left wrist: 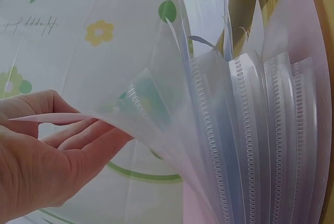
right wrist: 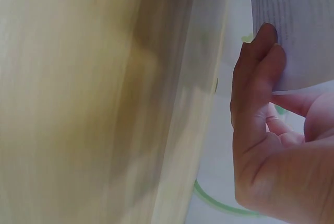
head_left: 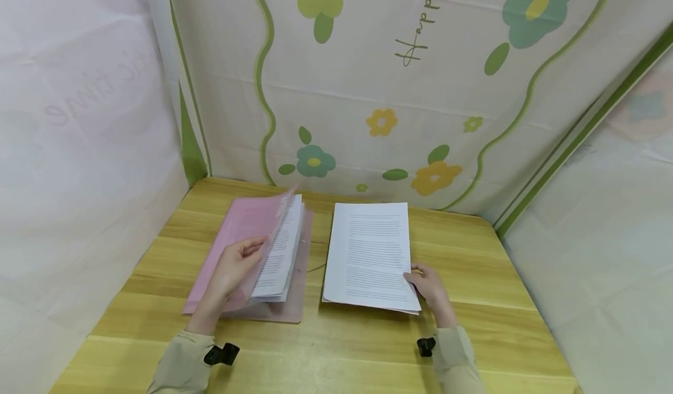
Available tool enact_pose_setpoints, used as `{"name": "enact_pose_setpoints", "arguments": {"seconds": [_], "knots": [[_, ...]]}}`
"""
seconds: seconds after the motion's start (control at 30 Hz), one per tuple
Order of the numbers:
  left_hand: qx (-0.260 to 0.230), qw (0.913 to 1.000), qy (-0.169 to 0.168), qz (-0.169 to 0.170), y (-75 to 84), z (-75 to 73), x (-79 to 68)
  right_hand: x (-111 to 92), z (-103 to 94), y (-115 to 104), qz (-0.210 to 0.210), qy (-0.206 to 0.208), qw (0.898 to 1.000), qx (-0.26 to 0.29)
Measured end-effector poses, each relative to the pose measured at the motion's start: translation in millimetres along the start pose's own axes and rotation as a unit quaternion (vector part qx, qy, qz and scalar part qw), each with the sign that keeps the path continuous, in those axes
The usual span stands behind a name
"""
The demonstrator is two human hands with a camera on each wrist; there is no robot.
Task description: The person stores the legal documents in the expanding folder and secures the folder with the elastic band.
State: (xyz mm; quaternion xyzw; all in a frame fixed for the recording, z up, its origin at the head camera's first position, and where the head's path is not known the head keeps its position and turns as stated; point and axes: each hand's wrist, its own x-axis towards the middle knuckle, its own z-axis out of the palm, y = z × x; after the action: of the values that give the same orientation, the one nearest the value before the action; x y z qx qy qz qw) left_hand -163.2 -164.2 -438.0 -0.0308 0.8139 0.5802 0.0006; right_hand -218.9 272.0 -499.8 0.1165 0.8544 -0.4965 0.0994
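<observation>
A pink plastic folder (head_left: 247, 221) lies on the left side of the table. My left hand (head_left: 233, 268) pinches its front cover near the free edge, thumb on one side and fingers on the other, and holds it raised. Under the cover, printed pages (head_left: 277, 265) show. Clear punched sleeves (left wrist: 207, 125) stand fanned apart inside it in the left wrist view. To the right, a thin stack of printed paper (head_left: 374, 253) is gripped at its lower right edge by my right hand (head_left: 430, 286), thumb on top. In the right wrist view, fingers overlap the printed sheet (right wrist: 302, 31).
The wooden table (head_left: 336, 353) has white fabric walls on its left, right and back. Flowers are printed on the back curtain (head_left: 336, 78). A black camera mount (head_left: 222, 354) sits on the left wrist and another black mount (head_left: 426, 346) on the right.
</observation>
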Motion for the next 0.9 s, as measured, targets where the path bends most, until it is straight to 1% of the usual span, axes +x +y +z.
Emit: {"name": "enact_pose_setpoints", "arguments": {"seconds": [0.23,0.47,0.7,0.9], "knots": [[0.009,0.9999,0.008,0.0,-0.4,-0.8,2.2,0.6,11.0,-4.2,-0.015,-0.012,1.0,0.015],[-0.002,1.0,0.007,-0.005,-1.2,-3.2,1.4,2.8,21.8,-7.3,-0.028,-0.022,0.999,0.027],[-0.013,0.9998,0.002,-0.012,-1.9,-6.8,-0.1,4.4,31.9,-11.1,-0.012,-0.024,0.999,0.035],[-0.024,0.9995,0.002,-0.023,-0.8,-7.1,0.5,6.5,38.6,-13.8,-0.011,-0.034,0.999,0.034]]}}
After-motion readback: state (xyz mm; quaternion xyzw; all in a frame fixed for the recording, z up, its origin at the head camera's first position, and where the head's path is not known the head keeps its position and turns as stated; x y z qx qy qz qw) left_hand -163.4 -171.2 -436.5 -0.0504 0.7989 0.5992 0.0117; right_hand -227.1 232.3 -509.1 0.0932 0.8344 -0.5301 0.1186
